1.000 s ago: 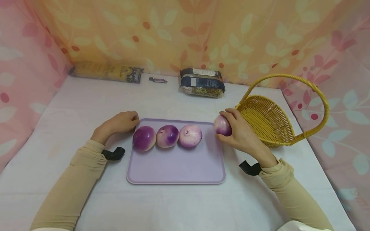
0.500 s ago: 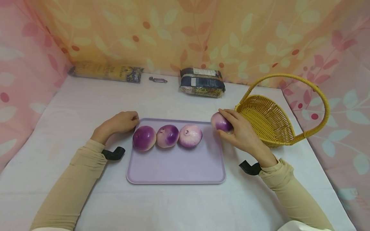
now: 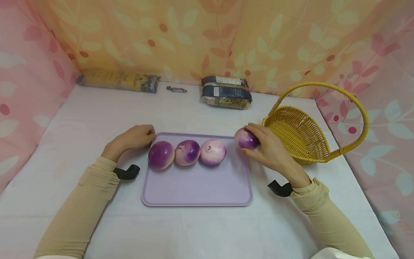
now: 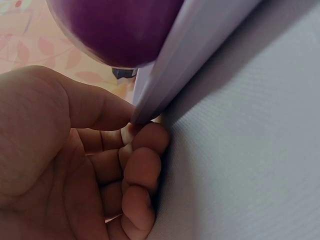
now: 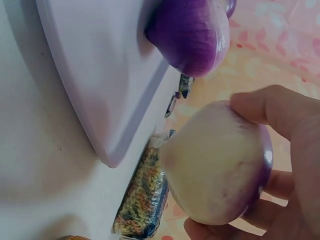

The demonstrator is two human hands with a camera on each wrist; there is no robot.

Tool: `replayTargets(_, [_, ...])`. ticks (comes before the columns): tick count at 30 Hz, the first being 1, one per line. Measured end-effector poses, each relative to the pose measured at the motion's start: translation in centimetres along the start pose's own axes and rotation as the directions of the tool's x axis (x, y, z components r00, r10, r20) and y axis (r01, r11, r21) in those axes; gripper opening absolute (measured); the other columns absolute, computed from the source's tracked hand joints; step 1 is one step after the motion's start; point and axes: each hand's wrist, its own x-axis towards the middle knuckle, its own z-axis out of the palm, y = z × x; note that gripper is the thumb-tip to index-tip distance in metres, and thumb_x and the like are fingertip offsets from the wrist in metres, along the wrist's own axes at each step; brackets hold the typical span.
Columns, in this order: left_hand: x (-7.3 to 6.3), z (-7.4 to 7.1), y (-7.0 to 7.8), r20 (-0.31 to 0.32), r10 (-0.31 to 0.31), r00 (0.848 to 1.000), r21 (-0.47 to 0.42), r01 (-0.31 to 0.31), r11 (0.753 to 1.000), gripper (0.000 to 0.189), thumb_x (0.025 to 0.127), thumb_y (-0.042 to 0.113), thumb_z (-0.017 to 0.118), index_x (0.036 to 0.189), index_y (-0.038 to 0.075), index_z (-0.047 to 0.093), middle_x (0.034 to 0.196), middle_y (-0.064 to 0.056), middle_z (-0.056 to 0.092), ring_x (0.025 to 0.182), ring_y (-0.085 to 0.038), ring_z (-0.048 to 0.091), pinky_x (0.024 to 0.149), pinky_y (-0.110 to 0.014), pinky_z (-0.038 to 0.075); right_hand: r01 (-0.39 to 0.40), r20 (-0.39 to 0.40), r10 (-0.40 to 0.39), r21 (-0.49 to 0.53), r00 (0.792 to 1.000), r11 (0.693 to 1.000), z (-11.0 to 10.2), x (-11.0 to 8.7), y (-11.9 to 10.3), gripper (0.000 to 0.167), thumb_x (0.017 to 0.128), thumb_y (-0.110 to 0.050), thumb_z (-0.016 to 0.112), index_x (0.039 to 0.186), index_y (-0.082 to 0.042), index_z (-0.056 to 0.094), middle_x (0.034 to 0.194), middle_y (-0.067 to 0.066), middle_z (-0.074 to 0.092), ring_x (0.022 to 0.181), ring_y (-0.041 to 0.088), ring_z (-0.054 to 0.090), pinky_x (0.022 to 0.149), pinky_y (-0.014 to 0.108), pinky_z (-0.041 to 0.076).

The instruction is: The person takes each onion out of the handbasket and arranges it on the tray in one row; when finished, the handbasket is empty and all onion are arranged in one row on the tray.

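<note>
My right hand (image 3: 271,149) grips a purple-and-white onion (image 3: 246,138) over the far right corner of the lilac tray (image 3: 197,187). In the right wrist view this onion (image 5: 215,162) is held off the tray, thumb on one side and fingers on the other. At the far left corner my left hand (image 3: 136,137) pinches the tray's rim (image 4: 167,70) between thumb and curled fingers. Three more onions sit in a row along the tray's far half: a dark purple one (image 3: 161,155), a mottled one (image 3: 187,153) and a paler one (image 3: 213,153) with its stem end up.
Right of the tray stands a yellow wicker basket (image 3: 292,133) with a tall arched handle, close behind my right hand. Along the back lie a long yellow packet (image 3: 118,81), a small wrapped candy (image 3: 176,89) and a bag of spiral pasta (image 3: 226,92). Patterned curtains (image 3: 207,39) enclose the table.
The onion in my right hand has shifted slightly left over the tray and turned, showing more purple. My left hand and the three onions on the tray have stayed put.
</note>
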Motion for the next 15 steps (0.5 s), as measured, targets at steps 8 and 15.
replayTargets(8, [-0.03,0.0,0.02,0.0,0.003,1.0,0.003,-0.003,1.0,0.02,0.098,0.019,0.046,0.095,0.004,0.059,0.078,-0.007,0.058,0.073,-0.019,0.051,0.061,-0.029,0.04,0.072,0.088,-0.07,-0.019,0.994,0.997,0.19,-0.2,0.23,0.067,0.079,-0.029,0.079,0.138,-0.011,0.054,0.137,0.02,0.05,0.121,0.037,0.054,0.1,0.053,0.046])
replayTargets(15, [0.14,0.14,-0.14,-0.007,0.006,1.0,0.009,-0.005,1.0,0.019,0.097,0.018,0.046,0.094,0.005,0.059,0.078,-0.006,0.059,0.072,-0.019,0.052,0.061,-0.028,0.04,0.068,0.201,-0.066,-0.003,0.977,0.998,0.83,-0.58,0.25,0.073,0.078,-0.028,0.081,0.141,-0.009,0.05,0.138,0.017,0.05,0.121,0.033,0.056,0.1,0.049,0.048])
